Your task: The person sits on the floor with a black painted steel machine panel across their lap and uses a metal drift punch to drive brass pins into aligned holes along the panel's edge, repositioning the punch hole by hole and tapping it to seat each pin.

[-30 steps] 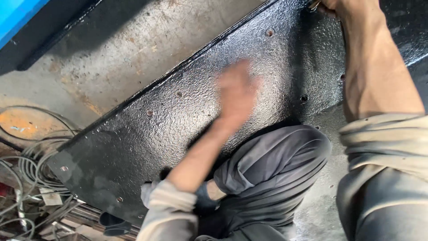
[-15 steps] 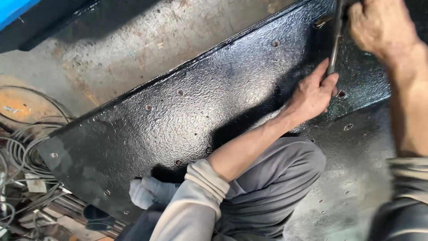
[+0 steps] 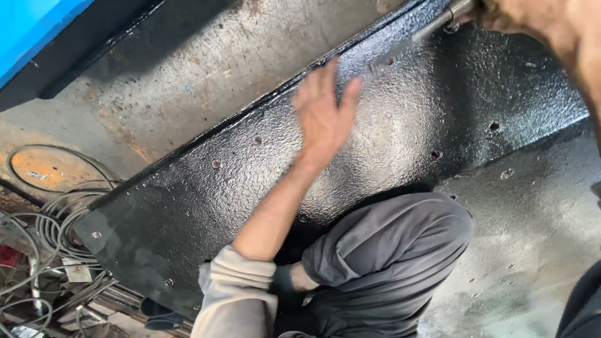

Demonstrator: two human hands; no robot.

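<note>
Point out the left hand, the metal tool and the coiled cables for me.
left hand (image 3: pixel 322 116), head view, on the back of the hand
metal tool (image 3: pixel 432 26), head view, on its shaft
coiled cables (image 3: pixel 53 228), head view, on the looped wires

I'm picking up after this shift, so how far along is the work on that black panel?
Done, by the look of it: the black metal panel carries a full glossy textured coat, and its holes are drilled. In hand: the right hand holds a metal rod tool near the panel's upper edge, while the left hand hovers open over the surface. Left: the visible holes appear empty, with no fasteners in them.
</note>
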